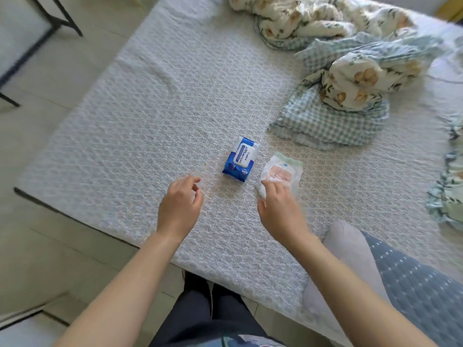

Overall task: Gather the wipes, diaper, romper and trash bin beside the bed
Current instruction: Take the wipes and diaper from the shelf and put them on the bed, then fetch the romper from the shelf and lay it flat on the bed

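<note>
Right hand (280, 209) pinches the crinkly white diaper (281, 175); left hand (180, 205) hovers loosely curled, empty, near the glossy blue wipes pack (241, 159).

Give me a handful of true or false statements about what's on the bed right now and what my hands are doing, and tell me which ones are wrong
1. The wipes pack lies on the bed, to the left of the diaper. True.
2. The left hand is holding the wipes pack. False: it hovers empty, apart from the pack.
3. The right hand has its fingertips at the diaper's near corner. True.
4. A trash bin stands on the bed. False: no bin is in view.
5. The checked cloth covers the diaper. False: it lies farther back, apart from it.
</note>
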### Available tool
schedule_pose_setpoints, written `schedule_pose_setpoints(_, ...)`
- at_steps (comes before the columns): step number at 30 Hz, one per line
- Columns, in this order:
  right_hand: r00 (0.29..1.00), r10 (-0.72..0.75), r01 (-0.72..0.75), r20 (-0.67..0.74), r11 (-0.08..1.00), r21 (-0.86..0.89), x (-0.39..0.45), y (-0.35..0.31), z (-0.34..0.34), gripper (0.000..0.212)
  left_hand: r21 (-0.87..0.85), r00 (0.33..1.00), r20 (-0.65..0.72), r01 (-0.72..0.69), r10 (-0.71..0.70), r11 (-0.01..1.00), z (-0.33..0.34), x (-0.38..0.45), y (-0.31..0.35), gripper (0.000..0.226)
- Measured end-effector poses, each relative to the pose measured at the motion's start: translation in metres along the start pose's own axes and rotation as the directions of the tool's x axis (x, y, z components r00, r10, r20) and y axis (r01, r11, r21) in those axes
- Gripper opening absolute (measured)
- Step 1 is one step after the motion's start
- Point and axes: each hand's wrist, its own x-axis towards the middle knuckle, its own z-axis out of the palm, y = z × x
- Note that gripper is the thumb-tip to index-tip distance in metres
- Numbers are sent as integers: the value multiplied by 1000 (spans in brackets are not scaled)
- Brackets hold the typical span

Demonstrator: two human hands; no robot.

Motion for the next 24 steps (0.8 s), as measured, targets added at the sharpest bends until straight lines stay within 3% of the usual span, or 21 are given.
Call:
schedule_pose_setpoints(14, 930, -326, 343, 168, 935, -88, -44, -174, 34, 50, 3, 940, -248, 241, -233, 970, -100, -143, -116, 24)
schedule_pose_setpoints(24, 859, -397, 434, 324, 899, -51, -70, -338, 107, 48, 38, 894, -219, 409, -391, 912, -207, -225, -249, 27)
